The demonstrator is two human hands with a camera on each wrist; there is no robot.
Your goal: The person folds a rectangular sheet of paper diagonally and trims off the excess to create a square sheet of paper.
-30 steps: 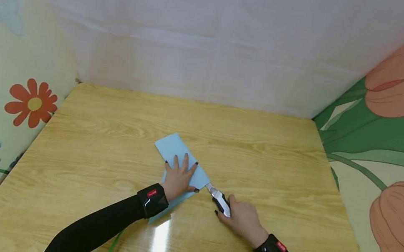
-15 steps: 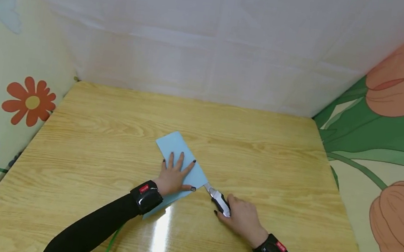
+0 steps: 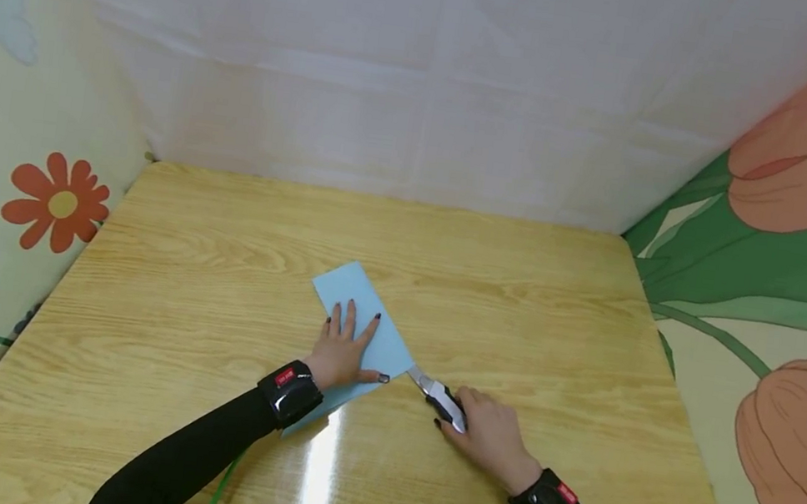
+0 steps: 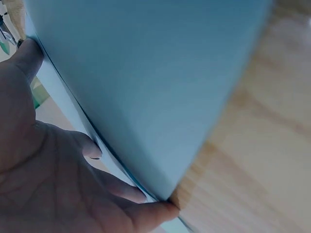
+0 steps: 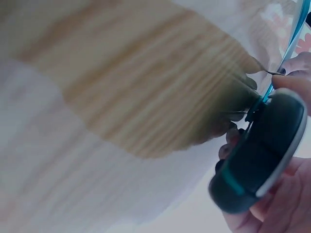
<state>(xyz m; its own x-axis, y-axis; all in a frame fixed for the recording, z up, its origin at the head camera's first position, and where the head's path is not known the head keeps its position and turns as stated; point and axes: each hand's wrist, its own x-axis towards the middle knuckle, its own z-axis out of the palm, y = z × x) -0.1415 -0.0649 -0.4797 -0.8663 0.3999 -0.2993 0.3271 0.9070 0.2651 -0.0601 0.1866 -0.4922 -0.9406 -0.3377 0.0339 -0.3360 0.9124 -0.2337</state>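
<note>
Blue paper (image 3: 391, 351) under spread left hand (image 3: 336, 357), right hand (image 3: 496, 438) curled around a cutter (image 3: 445, 403).

Utility knife (image 3: 444, 401) at blue paper (image 3: 387, 351)

High head view forward and down, close low wrist views, tabletop (image 3: 556, 304) common to all
</note>
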